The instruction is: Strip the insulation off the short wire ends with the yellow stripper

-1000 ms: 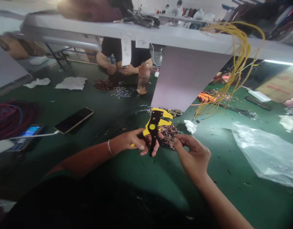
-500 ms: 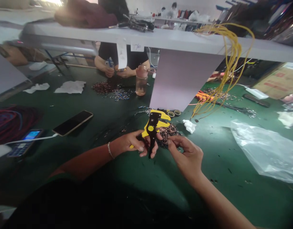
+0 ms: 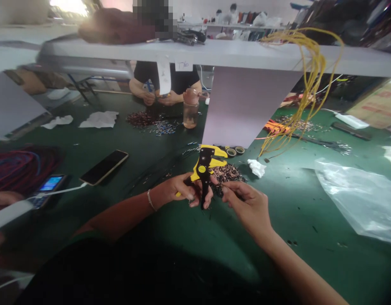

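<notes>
My left hand (image 3: 180, 187) is wrapped round the handles of a yellow and black wire stripper (image 3: 202, 168), its jaws pointing up and to the right. Close beside it, my right hand (image 3: 250, 207) has thumb and forefinger pinched together near the left fingertips. Whatever sits in that pinch is too small and dark to name. Just behind both hands lies a heap of short copper-coloured and black pieces (image 3: 230, 173), partly hidden by my fingers and the tool.
Left of me lie a black phone (image 3: 104, 167), a keypad phone (image 3: 51, 184) and coiled red-blue wire (image 3: 20, 167). Another person's hand (image 3: 6, 199) is at the left edge. Across the table a person works behind a bottle (image 3: 191, 114). Yellow wires (image 3: 310, 84) hang from the shelf (image 3: 246, 53).
The view has swung slightly left, and another person's hand now shows at the left edge. My right fingertips have come a little closer to the left hand, which keeps its hold.
</notes>
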Action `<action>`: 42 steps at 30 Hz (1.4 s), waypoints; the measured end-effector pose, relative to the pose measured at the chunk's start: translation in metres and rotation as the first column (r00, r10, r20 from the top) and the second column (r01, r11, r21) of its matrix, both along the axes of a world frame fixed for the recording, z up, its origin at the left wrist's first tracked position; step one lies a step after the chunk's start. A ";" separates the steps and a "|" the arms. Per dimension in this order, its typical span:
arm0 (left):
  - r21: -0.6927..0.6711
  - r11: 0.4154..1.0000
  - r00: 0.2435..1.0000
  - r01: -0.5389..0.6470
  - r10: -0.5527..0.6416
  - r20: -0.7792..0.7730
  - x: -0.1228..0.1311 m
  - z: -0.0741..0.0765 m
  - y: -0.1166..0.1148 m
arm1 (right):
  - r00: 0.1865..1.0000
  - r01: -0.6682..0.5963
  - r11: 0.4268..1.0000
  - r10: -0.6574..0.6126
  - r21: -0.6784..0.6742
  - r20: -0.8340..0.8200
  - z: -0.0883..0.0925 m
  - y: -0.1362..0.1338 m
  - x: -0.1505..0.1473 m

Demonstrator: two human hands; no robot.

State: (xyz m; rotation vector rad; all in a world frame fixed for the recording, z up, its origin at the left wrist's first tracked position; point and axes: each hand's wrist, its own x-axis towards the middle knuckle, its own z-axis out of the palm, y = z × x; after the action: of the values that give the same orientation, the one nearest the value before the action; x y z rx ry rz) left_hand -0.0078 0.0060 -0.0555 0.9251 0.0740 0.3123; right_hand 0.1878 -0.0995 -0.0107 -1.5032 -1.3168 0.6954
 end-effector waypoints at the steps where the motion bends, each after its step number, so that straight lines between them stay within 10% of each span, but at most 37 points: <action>1: -0.002 1.000 1.000 -0.001 0.001 0.001 0.000 -0.001 0.001 | 1.000 0.008 1.000 -0.008 -0.001 0.000 0.000 0.000 0.000; 25: 0.073 0.992 0.995 -0.104 0.104 0.008 -0.003 0.000 0.004 | 0.994 0.066 0.996 -0.071 -0.064 -0.081 -0.001 0.004 0.002; 42: -0.033 0.997 0.997 0.068 -0.067 0.025 0.001 0.003 0.003 | 0.992 0.127 0.991 -0.127 0.047 -0.012 0.001 -0.003 0.005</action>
State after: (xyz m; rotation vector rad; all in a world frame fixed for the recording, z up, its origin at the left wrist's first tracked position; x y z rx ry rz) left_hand -0.0070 0.0086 -0.0530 0.8883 0.0259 0.2586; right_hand 0.1931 -0.1021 -0.0094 -1.5285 -1.2114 0.5845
